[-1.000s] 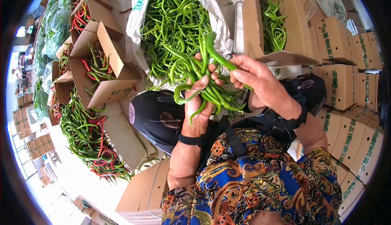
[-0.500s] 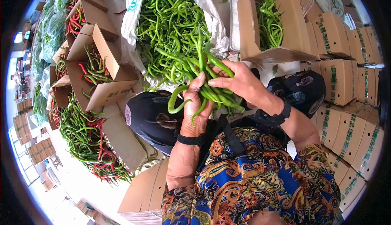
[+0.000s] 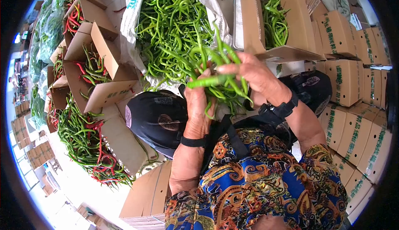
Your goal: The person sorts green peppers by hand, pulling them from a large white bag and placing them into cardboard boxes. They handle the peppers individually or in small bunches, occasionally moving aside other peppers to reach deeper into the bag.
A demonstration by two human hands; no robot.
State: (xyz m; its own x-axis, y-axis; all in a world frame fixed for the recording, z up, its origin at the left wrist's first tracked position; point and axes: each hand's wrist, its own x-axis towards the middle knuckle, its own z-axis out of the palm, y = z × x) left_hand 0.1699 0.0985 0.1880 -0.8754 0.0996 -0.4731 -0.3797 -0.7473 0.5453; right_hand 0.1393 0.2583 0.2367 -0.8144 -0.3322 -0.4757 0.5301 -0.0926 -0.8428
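Observation:
A bunch of long green chili peppers [image 3: 212,81] lies between my two hands, over my lap. My left hand [image 3: 196,101] is closed around the bunch from below, with pepper tips hanging past the fingers. My right hand [image 3: 259,77] pinches peppers at the bunch's right side; some are blurred by motion. Right in front of my hands, an opened white sack [image 3: 215,11] is filled with loose green chili peppers [image 3: 174,26]. To its right stands an open cardboard box [image 3: 254,20] with more green peppers [image 3: 275,22] inside.
On the left are open boxes [image 3: 112,95] of red and green peppers, and a heap of mixed peppers [image 3: 83,136]. Stacked closed cartons [image 3: 345,82] line the right side. Flattened cardboard [image 3: 145,192] lies beside my left elbow. A pale tray [image 3: 238,24] sits between sack and box.
My right hand has shifted slightly up and right, fingers now more curled. The peppers in the bunch have been rearranged, one now lying crosswise over my left hand. The view has shifted slightly.

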